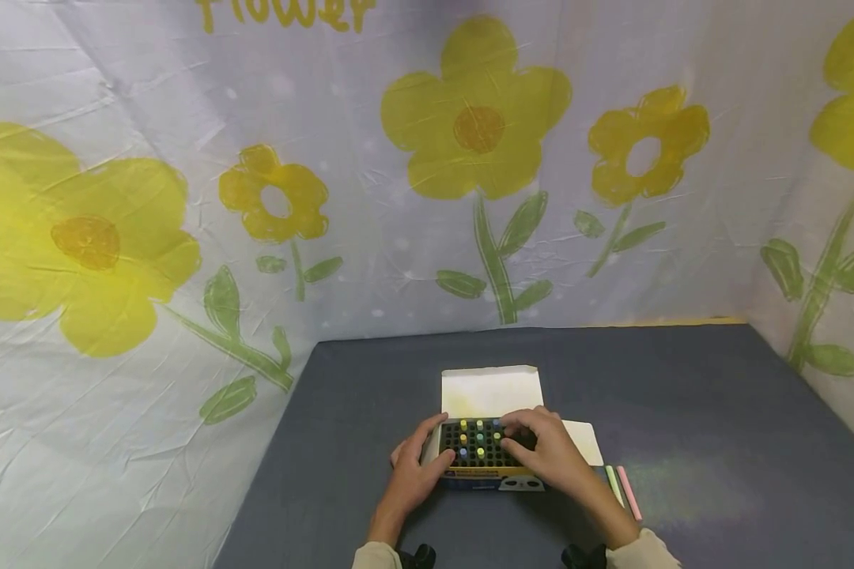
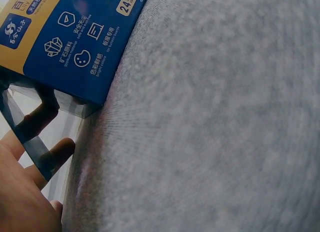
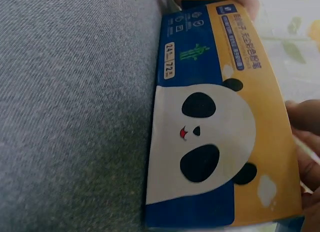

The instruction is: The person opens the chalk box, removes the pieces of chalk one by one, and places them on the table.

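In the head view, a blue and yellow box (image 1: 470,480) lies with its lid folded back, its black grid holding several coloured chalk sticks (image 1: 480,453) upright. My left hand (image 1: 411,476) grips the box's left end, thumb at the near corner. Over the grid's right part is my right hand (image 1: 555,454), thumb and index fingertips apart beside the blue and green sticks; what lies under its palm is hidden. The left wrist view has the hand (image 2: 25,192) by a transparent strip at the box (image 2: 75,47). A panda face shows on the box (image 3: 205,137) in the right wrist view.
A green stick (image 1: 614,484) and a pink stick (image 1: 629,491) lie on the dark table (image 1: 719,411), right of the box near my right forearm. The white lid (image 1: 493,393) extends behind the box, and a white flap (image 1: 583,442) sticks out right. Flower-printed cloth (image 1: 370,261) hangs behind.
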Available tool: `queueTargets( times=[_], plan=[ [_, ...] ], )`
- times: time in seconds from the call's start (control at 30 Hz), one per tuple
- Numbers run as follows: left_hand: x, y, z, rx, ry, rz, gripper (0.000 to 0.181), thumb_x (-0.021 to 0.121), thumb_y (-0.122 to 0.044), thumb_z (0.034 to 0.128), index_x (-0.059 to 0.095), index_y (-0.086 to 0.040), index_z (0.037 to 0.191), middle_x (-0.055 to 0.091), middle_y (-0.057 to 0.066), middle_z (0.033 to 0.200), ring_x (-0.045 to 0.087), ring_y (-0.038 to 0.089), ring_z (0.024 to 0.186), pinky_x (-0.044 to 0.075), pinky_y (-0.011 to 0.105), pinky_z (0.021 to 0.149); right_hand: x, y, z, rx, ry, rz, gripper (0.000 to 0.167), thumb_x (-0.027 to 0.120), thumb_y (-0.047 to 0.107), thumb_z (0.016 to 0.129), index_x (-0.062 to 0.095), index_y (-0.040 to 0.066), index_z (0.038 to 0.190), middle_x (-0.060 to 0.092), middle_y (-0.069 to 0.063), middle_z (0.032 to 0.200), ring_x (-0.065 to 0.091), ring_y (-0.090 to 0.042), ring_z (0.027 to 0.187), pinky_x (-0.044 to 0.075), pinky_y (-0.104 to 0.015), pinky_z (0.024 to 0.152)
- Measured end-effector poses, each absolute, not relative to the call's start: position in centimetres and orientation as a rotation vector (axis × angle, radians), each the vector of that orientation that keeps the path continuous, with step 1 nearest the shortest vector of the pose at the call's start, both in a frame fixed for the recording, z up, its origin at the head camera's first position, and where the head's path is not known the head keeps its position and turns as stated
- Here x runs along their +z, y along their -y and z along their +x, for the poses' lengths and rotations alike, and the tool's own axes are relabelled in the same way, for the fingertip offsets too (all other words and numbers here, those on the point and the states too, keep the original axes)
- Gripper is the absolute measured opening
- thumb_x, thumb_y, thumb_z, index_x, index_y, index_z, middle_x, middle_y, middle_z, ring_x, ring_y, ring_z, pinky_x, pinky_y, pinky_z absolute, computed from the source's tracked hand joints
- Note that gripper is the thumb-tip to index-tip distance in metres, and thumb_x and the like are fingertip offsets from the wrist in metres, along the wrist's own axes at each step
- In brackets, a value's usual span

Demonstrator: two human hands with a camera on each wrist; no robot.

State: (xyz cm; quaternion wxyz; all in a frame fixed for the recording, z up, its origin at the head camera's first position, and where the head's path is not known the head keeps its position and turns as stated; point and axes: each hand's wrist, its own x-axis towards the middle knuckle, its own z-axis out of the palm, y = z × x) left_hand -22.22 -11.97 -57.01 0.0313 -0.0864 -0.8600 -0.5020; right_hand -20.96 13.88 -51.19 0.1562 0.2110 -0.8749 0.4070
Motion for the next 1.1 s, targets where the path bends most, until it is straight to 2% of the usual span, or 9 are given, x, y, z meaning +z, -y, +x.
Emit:
queueTargets(
  times=[0.2, 0.5, 0.8, 1.1],
  plan=[
    [-57.0, 12.0, -22.3, -1.57, 2.651, -0.272, 0.057, 0.069, -0.038, 0.0914, 0.049, -0.05, 0.144, 0.056, -0.002, 0.149, 0.054, 0.026, 0.12, 0.018, 0.06, 0.104, -51.4, -13.4, -21.2, 1.123, 2.561, 0.603, 0.026, 0.082, 0.011, 0.084, 0.076, 0.014, 0.109, 0.067, 0.014, 0.084, 0.051, -0.005, 0.076, 0.037, -0.033, 0.078],
    [-56.9, 11.9, -22.3, -1.592, 2.639, -0.27, 0.057, 0.069, -0.038, 0.0919, 0.049, -0.05, 0.144, 0.056, -0.002, 0.149, 0.053, 0.027, 0.121, 0.016, 0.06, 0.105, -51.1, -13.0, -21.5, 1.065, 2.612, 0.599, 0.021, 0.083, 0.013, 0.083, 0.077, 0.017, 0.103, 0.069, 0.012, 0.085, 0.054, -0.008, 0.078, 0.039, -0.034, 0.078],
    [-56.8, 11.8, -22.0, -1.574, 2.632, -0.262, 0.056, 0.069, -0.039, 0.0917, 0.049, -0.051, 0.143, 0.055, -0.004, 0.15, 0.044, 0.031, 0.13, 0.024, 0.061, 0.101, -50.7, -12.6, -21.8, 0.991, 2.67, 0.549, 0.018, 0.083, 0.01, 0.082, 0.078, 0.017, 0.098, 0.07, 0.009, 0.084, 0.054, -0.008, 0.077, 0.041, -0.038, 0.081],
    [-56.9, 11.9, -22.1, -1.561, 2.629, -0.286, 0.057, 0.069, -0.038, 0.0917, 0.049, -0.049, 0.144, 0.055, -0.002, 0.15, 0.05, 0.028, 0.125, 0.02, 0.061, 0.103, -50.9, -12.4, -21.6, 0.931, 2.666, 0.533, 0.017, 0.084, 0.01, 0.081, 0.079, 0.016, 0.096, 0.071, 0.007, 0.084, 0.054, -0.009, 0.077, 0.039, -0.035, 0.076]
  ],
)
